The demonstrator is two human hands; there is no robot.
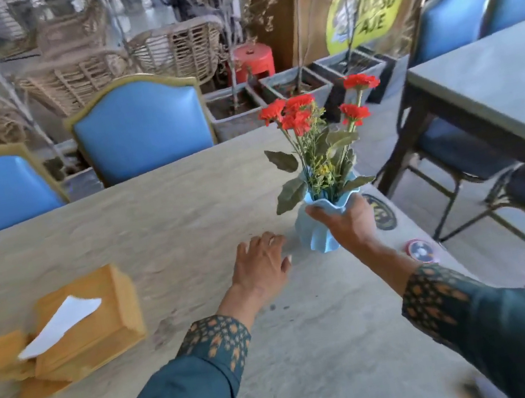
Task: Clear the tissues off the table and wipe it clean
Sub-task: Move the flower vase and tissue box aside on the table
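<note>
A long pale stone-look table [159,216] fills the view from nine o'clock to four o'clock. Two blue padded chairs [140,122] are tucked in along its far edge, at ten and eleven o'clock, and a second table [495,83] is seen at two o'clock.

On the table at eight o'clock sits a wooden tissue box [85,329], with one white tissue [61,322] sticking up from its slot. No loose tissues can be made out anywhere on the tabletop, and no cloth is seen in either hand.

At the centre, slightly toward one o'clock, a light blue ruffled vase [321,234] of red flowers [298,112] is gripped around its neck by the right hand [348,222], fingers curled round it. Whether its base rests on the table or is just lifted cannot be told. The left hand [261,265] is laid palm down on the table just beside the vase, fingers straight and relaxed, nothing held.

Two round coasters [421,251] lie near the table's right edge at three o'clock.

The vase appears to be being shifted so the surface beneath can be wiped. It is top-heavy with tall stems and held by one hand near the edge; a tilt or a slipped grip could tip it over or knock the coasters off.
</note>
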